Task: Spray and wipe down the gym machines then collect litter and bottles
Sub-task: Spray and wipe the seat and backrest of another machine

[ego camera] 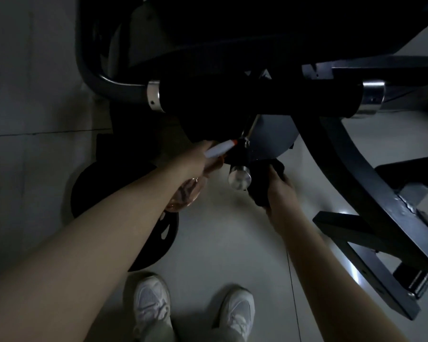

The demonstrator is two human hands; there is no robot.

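Head view: spray bottle [187, 195] gripped at neck by left hand [195, 157], mid-frame, likely light; soft cloth [260, 183] clutched by right hand [279, 191].

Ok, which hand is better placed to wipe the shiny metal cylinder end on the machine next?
Right. The right hand grips the dark cloth close beside the shiny metal cylinder end. The left hand holds the white-nozzled pink spray bottle, so it is occupied.
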